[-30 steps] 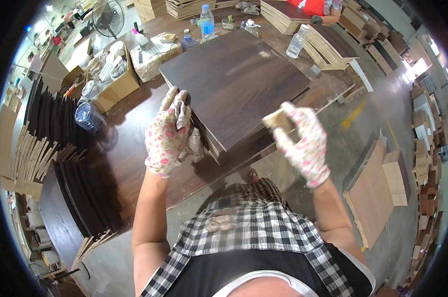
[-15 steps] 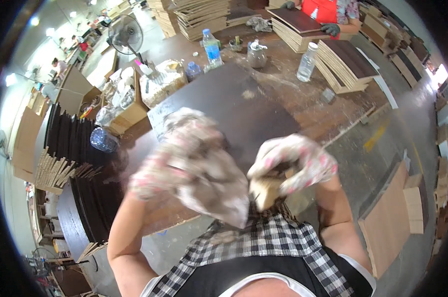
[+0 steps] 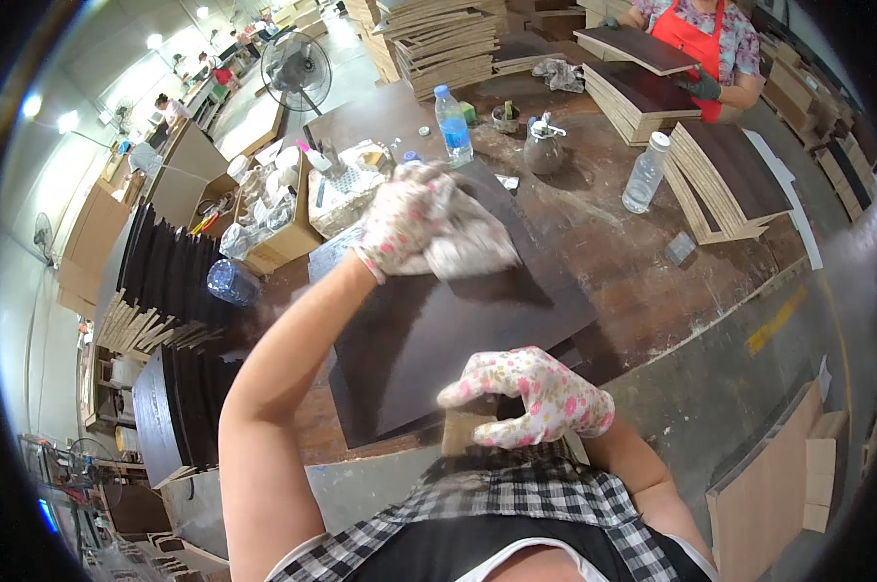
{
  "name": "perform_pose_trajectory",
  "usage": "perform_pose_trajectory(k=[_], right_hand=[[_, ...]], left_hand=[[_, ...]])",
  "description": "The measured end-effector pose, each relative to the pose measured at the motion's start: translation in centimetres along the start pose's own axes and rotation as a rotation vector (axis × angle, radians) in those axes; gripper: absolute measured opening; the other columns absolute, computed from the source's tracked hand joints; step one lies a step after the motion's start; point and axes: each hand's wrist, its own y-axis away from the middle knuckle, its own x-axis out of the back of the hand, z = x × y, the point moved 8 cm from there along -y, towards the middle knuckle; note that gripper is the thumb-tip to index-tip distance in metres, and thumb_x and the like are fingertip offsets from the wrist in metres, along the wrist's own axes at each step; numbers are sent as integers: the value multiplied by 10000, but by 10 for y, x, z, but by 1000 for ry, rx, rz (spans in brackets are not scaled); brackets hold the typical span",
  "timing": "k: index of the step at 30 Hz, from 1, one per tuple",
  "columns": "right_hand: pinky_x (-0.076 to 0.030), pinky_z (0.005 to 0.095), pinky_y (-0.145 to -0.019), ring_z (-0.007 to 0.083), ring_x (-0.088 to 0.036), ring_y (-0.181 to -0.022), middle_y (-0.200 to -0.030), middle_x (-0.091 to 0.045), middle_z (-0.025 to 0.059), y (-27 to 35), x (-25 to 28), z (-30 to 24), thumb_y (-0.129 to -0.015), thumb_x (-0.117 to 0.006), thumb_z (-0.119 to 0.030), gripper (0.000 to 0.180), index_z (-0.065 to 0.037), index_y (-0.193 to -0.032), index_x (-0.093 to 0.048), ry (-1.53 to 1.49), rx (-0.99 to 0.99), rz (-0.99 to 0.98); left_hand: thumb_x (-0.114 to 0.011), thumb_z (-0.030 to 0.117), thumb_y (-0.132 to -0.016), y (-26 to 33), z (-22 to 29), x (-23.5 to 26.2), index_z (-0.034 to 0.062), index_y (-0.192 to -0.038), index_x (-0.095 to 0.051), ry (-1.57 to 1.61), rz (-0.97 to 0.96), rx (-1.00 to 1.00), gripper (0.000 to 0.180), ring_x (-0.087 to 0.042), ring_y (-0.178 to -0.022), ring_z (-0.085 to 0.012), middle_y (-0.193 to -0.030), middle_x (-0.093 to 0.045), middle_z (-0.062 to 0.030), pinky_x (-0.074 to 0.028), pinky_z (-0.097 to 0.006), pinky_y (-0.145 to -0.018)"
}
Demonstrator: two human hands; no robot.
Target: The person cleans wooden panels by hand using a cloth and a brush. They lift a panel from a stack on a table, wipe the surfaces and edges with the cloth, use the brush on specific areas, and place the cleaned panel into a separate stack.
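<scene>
Over the dark wooden panel (image 3: pixel 404 364), laid on the worktop (image 3: pixel 618 257), a whitish rag (image 3: pixel 475 238) is clutched by the left hand (image 3: pixel 399 228), while near the panel's front edge a tan block (image 3: pixel 461 429) is pinched by the right hand (image 3: pixel 535 396)!

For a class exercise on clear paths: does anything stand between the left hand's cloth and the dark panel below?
Nothing visible does: the cloth in the left hand is over the panel, though the cloth's underside is hidden. The right hand, holding a block, is by the panel's near edge, apart from the cloth.
</scene>
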Motion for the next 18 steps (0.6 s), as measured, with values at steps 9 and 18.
perform_pose_trajectory(k=[9,18], right_hand=[[-504,370,-852,278,-645,-960,-985,-657,123,-4,-2,-10,-801,-753,-192,391,-31,-1148,-676,128,33,-109],[-528,371,-862,270,-674,-964,-998,-684,111,-9,2,7,-785,-735,-159,364,-34,-1122,-679,4,-36,50]], left_hand=[[-609,388,-936,5,147,-27,172,-1298,-632,182,-130,-594,421,-377,-1434,-320,-1470,-496,-109,-365,-463,-1135],[-584,323,-958,27,-82,7,91,-1306,-596,43,-88,593,418,-618,-1136,-355,-1228,-651,-179,-487,-418,-982]])
